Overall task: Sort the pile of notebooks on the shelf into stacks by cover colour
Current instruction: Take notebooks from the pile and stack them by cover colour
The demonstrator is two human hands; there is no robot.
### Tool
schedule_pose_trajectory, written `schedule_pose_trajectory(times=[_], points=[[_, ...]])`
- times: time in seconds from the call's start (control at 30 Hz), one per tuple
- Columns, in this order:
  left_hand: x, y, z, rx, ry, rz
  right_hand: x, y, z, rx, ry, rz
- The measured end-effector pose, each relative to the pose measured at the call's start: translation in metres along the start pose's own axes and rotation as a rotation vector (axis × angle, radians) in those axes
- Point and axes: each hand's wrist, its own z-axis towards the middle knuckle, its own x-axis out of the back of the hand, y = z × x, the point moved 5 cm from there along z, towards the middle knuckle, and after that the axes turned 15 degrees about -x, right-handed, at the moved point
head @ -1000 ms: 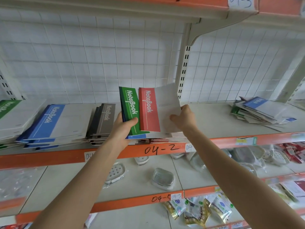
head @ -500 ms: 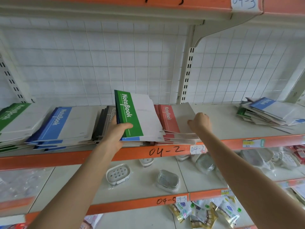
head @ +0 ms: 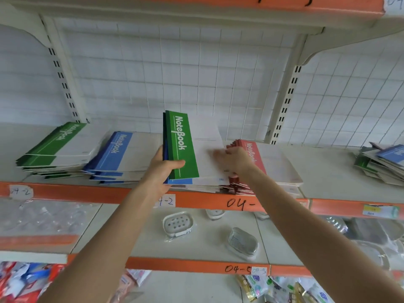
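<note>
Slippage looks the main risk: the left hand (head: 162, 171) grips a tilted bundle of thin notebooks (head: 179, 181), a green-covered notebook (head: 181, 147) on top, above the white metal shelf (head: 328, 169). The right hand (head: 237, 160) is blurred against that cover, so I cannot tell its grasp; a careless pull could spill lower copies onto the red-covered notebook stack (head: 273, 162).

A cream metal shelving unit fills the frame. A white wire grid back panel (head: 175, 73) runs behind it, crossed by two slotted uprights, one at the left (head: 63, 84) and one right of centre (head: 288, 99). The middle shelf (head: 328, 167) has an orange edge strip (head: 87, 192) with "04-" handwritten on it. The top shelf (head: 196, 16) rests on a curved bracket (head: 323, 47) at the upper right. The lower shelf (head: 135, 232) shows below. The light is soft and even.
</note>
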Motion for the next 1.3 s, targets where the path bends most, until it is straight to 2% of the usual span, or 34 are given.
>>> schedule_pose_trajectory(times=[0.3, 0.47, 0.63, 0.93, 1.07, 1.3], points=[[0.108, 0.020, -0.001, -0.062, 0.222, -0.009, -0.090, -0.080, -0.014, 0.212, 0.057, -0.049], [0.187, 0.036, 0.005, -0.101, 0.308, 0.046, -0.145, -0.121, -0.015, 0.205, 0.050, 0.009], [0.263, 0.052, 0.011, -0.084, 0.324, 0.103, -0.193, -0.159, -0.014, 0.193, 0.062, 0.044], [0.375, 0.073, 0.017, -0.080, 0.341, 0.159, -0.250, -0.204, 0.007, 0.114, 0.189, -0.083], [0.404, 0.079, 0.019, -0.067, 0.334, 0.116, -0.269, -0.215, 0.008, 0.093, 0.190, -0.111], [0.413, 0.079, 0.032, -0.068, 0.277, 0.100, -0.299, -0.221, 0.003, 0.112, 0.203, -0.328]])
